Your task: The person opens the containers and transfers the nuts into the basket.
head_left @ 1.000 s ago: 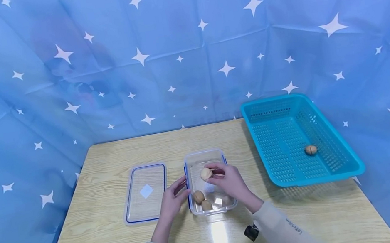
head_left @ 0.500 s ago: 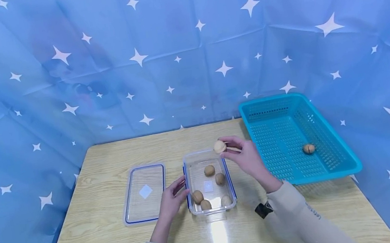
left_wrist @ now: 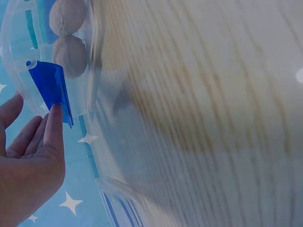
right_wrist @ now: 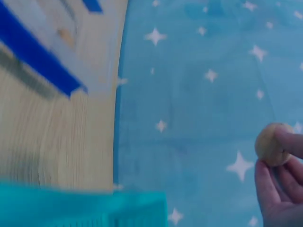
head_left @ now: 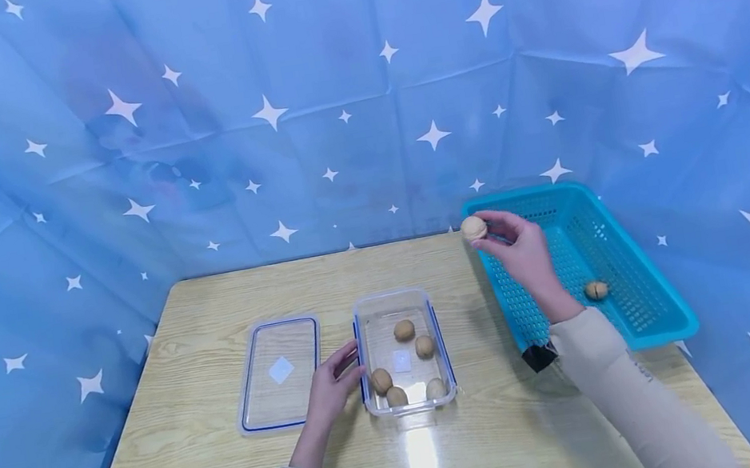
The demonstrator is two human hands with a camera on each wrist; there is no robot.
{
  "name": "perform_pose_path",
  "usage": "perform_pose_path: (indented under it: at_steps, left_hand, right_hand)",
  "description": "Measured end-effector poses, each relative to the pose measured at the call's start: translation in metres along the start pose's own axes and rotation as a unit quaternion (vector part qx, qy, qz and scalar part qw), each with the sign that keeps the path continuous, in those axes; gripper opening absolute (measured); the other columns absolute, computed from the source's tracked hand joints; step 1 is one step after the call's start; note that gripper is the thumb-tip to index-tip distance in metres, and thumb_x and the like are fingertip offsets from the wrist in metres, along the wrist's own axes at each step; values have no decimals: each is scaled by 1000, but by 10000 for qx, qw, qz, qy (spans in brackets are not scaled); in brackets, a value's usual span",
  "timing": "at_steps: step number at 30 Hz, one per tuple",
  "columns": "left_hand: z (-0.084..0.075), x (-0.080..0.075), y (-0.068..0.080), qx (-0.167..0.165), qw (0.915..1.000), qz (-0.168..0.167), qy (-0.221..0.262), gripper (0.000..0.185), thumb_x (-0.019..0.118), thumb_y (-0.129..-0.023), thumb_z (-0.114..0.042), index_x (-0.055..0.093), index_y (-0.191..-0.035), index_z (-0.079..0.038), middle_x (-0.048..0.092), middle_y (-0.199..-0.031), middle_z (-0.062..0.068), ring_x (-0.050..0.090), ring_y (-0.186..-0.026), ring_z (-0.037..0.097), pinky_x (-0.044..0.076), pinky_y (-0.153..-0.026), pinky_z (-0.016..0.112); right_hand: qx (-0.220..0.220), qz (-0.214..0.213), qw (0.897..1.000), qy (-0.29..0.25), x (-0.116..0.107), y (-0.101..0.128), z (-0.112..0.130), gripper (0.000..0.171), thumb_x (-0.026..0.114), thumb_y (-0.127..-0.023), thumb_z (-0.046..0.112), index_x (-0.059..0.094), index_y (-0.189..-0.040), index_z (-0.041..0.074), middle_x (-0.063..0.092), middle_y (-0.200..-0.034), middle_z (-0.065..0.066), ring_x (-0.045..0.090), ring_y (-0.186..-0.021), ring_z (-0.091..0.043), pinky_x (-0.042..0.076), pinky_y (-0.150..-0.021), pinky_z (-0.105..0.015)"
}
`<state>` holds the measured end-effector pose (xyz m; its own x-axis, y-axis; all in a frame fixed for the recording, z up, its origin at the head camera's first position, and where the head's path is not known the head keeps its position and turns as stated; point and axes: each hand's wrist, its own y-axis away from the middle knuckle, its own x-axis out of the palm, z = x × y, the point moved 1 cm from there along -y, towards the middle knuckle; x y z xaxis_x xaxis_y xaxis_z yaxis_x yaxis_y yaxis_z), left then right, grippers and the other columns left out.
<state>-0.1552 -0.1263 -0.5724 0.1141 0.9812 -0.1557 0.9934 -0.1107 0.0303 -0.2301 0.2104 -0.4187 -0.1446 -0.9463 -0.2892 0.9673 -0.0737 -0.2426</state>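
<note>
– where's the walnut [head_left: 473, 228]?
– r hand [head_left: 525, 250] pinches it, right of ctr, at upper-left corner of basket [head_left: 529, 193], height unclear. roundish, no clear long axis.
– & l hand [head_left: 331, 390]?
– lower ctr, fingers loosely spread, one tip touching blue clip [left_wrist: 49, 82] of box [head_left: 411, 406].
– which hand's nearer basket?
– r. box is lower left of walnut, well apart.

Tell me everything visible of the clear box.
The rectangular clear box looks plastic, with blue clips on its long sides and a pale square on its floor. It stands upright, uncovered, on the table, right of the lid. Five walnuts lie inside, two together in the near left corner. The left hand touches the left clip.
</note>
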Motion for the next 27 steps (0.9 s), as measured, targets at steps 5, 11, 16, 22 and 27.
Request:
perform_pose_path:
  at_steps: [5,11,16,22,27]
  left_hand:
    - [1,-1,-1,-35,10000,9,15,51,66,-91,-1,51,-140,6,55,-140,29,54,-132,43,53,-107,39]
    - [1,-1,-1,-23,10000,28,-15,50,65,-92,1,50,-140,7,53,-142,29,53,-132,44,53,-106,39]
    - [1,-1,-1,48,10000,22,6,50,64,-92,2,50,-139,10,53,-141,31,53,-131,46,54,-105,40]
    - [1,-1,-2,-26,10000,-30,-3,50,65,-92,3,51,-139,7,55,-142,28,54,-132,43,53,-107,39]
    - [3,-2,-3,-13,10000,-41,-71,49,64,-91,4,51,-139,6,55,-141,27,54,-131,43,53,-106,38]
  right_hand:
    - [26,-297,9995,106,-21,-19,-17,47,70,-93,14,58,-137,5,58,-141,-21,57,-131,-35,55,-92,-8]
    - [156,-609,9977,260,-38,-37,-49,46,70,-93,13,59,-136,4,58,-140,-21,59,-130,-31,56,-91,-8]
    - [382,-692,9958,453,-46,-49,-77,46,69,-94,16,57,-137,6,56,-143,-19,57,-132,-29,57,-98,-18]
    - [592,-372,9928,973,-51,-56,-106,49,66,-97,21,53,-143,7,51,-149,-19,53,-135,-35,53,-107,-47]
    - [779,33,9900,1176,-51,-60,-128,51,63,-98,21,50,-145,6,46,-152,-21,49,-137,-39,51,-107,-56]
